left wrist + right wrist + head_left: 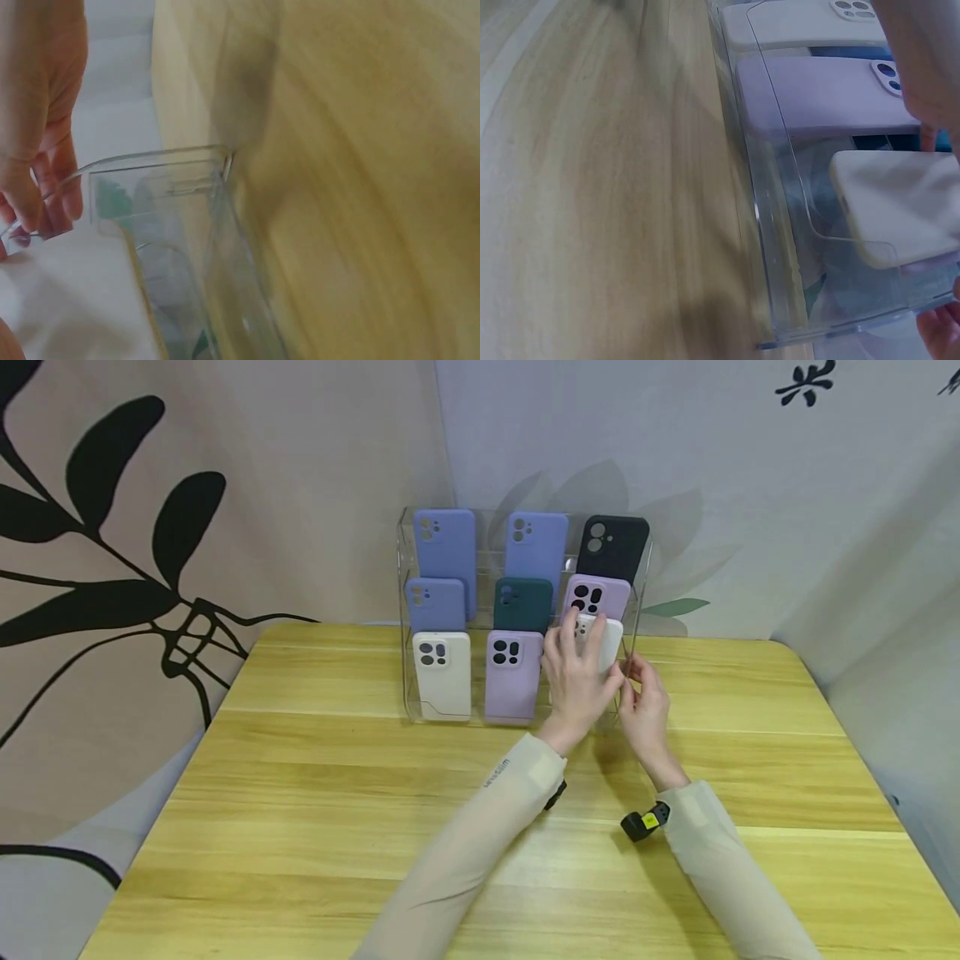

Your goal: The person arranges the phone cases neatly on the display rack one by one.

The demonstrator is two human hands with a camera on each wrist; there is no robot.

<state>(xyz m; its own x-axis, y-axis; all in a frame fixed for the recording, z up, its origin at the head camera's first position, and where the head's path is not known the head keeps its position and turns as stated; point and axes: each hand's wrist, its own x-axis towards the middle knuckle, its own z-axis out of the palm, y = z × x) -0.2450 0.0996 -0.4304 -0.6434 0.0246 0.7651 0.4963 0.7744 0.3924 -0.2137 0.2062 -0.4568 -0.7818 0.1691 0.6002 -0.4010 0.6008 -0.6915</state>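
A clear acrylic display stand (406, 685) holds phone cases in tiered rows. My left hand (577, 681) grips a white phone case (611, 647) at the stand's front right, fingers spread over its camera end and thumb along its right side. In the right wrist view, the white case (900, 202) slants, its lower end above the stand's clear front ledge (769, 247). My right hand (643, 702) pinches the stand's right side edge; the left wrist view shows its fingers (67, 187) on both sides of that edge.
Beside the white case stand a lilac case (513, 685) and a cream case (442, 681). Behind are blue cases (445, 547), a dark green case (522, 603), another lilac case (611, 589) and a black case (612, 547). The stand sits on a wooden table (337, 818), near a patterned wall.
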